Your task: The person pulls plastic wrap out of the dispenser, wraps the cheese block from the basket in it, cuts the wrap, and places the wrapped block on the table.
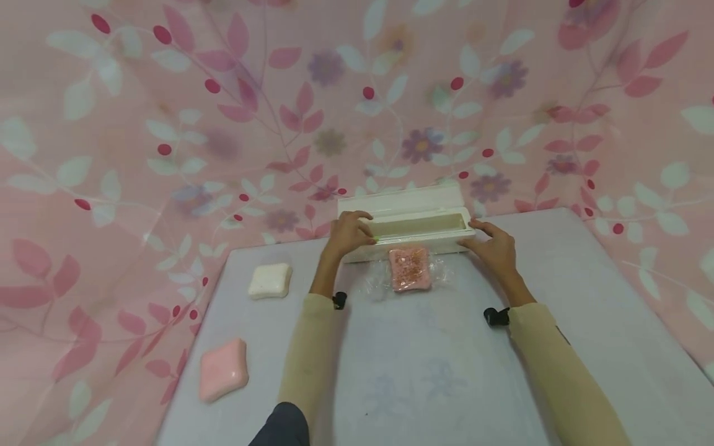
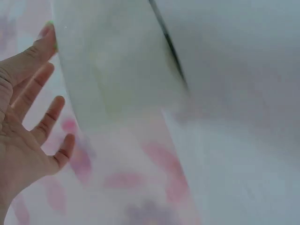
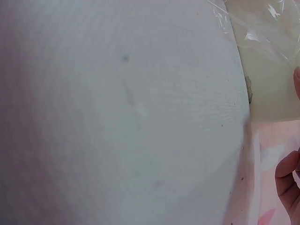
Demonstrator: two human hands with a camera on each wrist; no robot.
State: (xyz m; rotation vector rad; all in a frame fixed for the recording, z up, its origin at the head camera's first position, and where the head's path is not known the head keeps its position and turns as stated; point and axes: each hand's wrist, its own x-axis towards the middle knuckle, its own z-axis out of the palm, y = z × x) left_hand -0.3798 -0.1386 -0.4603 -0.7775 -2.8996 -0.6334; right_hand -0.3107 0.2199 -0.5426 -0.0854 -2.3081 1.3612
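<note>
A long white cling film box [image 1: 409,246] lies near the table's back edge, its lid [image 1: 401,199] raised. My left hand [image 1: 348,234] is at the box's left part, a fingertip touching the front edge beside a small green piece [image 1: 376,239]. In the left wrist view, the other fingers of that hand [image 2: 33,103] are spread and hold nothing. At the right end, my right hand [image 1: 495,248] grips the box between thumb and finger. In front of the box lies a pink square block [image 1: 409,270] with orange-brown specks, under clear film [image 1: 378,280].
A white square block [image 1: 270,280] and a pink block [image 1: 224,370] lie on the table's left side. Pale cloth [image 1: 413,371] covers the table. A pink floral sheet [image 1: 357,124] hangs behind and around it.
</note>
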